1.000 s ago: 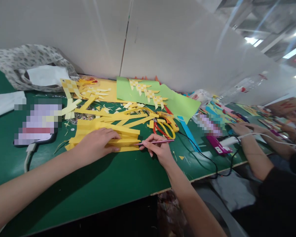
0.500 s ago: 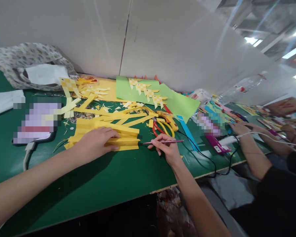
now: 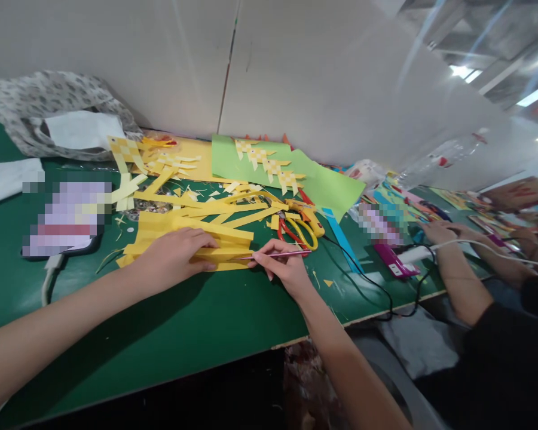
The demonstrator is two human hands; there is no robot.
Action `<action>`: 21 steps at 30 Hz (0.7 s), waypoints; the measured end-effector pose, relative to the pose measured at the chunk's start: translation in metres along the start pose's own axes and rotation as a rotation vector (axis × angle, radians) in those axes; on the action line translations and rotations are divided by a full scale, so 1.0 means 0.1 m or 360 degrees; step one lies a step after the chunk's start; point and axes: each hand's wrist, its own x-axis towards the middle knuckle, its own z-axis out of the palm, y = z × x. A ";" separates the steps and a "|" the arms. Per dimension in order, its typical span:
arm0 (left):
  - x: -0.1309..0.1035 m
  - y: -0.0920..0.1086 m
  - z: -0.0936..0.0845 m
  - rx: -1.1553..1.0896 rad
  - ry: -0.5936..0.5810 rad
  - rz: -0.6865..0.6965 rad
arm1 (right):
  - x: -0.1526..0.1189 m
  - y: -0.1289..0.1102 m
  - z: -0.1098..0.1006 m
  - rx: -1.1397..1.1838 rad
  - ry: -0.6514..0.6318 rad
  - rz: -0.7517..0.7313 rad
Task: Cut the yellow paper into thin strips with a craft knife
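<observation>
A folded sheet of yellow paper (image 3: pixel 155 230) lies on the green table (image 3: pixel 197 325) with raised creases along it. My left hand (image 3: pixel 174 257) rests on the sheet, fingers bent over a raised fold and thumb below it. At the sheet's right end, my right hand (image 3: pixel 280 266) pinches a thin pink pen-like tool (image 3: pixel 291 254), its tip over the paper. Yellow strips (image 3: pixel 246 216) lie loosely behind the sheet. Near them are scissors with red and yellow handles (image 3: pixel 312 239) and a yellow glue gun (image 3: pixel 311 220).
A charging phone (image 3: pixel 69 218) and a patterned bag (image 3: pixel 67 131) are on the left. Woven paper fish (image 3: pixel 269 167) lie on green paper (image 3: pixel 336 185). Blue strip (image 3: pixel 343 242), cables and a purple power strip (image 3: pixel 392 260) are rightward, near another person's hands (image 3: pixel 439 233).
My right hand has moved left with the pink tool, bringing its tip from beyond the sheet's right edge onto the sheet. My left hand stays on the paper.
</observation>
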 end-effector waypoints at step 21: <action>0.00 0.00 -0.01 -0.0023 -0.0025 -0.0072 | -0.08 0.01 -0.33 -0.0045 0.0147 0.0031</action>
